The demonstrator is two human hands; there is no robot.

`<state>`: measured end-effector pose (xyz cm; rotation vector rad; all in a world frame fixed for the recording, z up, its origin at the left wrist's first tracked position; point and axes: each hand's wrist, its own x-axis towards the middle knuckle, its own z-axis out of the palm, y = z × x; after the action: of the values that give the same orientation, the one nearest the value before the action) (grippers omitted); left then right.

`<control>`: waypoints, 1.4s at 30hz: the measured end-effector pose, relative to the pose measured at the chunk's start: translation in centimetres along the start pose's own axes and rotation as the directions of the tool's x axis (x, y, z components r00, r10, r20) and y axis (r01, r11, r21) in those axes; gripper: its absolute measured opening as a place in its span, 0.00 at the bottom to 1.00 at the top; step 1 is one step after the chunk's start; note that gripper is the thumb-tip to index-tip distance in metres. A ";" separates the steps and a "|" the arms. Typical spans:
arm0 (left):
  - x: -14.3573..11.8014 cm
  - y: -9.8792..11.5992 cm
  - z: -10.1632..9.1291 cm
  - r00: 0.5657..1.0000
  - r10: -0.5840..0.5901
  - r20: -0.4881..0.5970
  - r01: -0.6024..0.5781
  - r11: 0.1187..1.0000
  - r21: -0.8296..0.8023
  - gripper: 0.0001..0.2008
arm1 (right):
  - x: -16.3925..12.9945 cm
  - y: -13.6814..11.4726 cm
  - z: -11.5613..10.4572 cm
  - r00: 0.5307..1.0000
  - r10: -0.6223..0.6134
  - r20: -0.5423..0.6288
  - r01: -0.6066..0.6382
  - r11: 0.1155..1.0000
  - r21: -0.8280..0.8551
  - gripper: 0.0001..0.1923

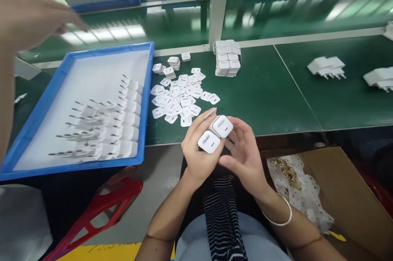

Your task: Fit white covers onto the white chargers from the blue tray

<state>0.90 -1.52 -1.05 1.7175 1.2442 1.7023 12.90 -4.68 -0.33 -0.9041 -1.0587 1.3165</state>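
My left hand (199,158) is closed around two white chargers (209,141), held side by side with their printed, slotted end faces up. A thin white piece (210,113) shows at the left fingertips; I cannot tell whether it is a loose cover plate. Curved around the chargers' right side, my right hand (248,158) has its fingers apart and grips nothing visible. Just beyond my hands lies a loose pile of white cover plates (181,97) with a slot in each. Short stacks of such plates (174,62) stand behind the pile.
A blue tray (147,89) at left holds rows of white chargers, pins up. Another person's blurred hand (37,19) reaches over it. A block of stacked plates (227,64) stands by the post (217,7). More chargers (327,66) lie right. A cardboard box (344,187) sits below.
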 end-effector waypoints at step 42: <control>-4.5 1.6 -14.8 0.964 0.137 -0.226 -0.103 0.982 0.156 0.34 | 25.5 -2.2 27.5 0.476 0.696 0.538 0.779 -0.051 -0.624 0.30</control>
<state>-11.89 -10.19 0.08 1.7417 1.4224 1.9797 -13.72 18.77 11.99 -1.0567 -3.3999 0.3821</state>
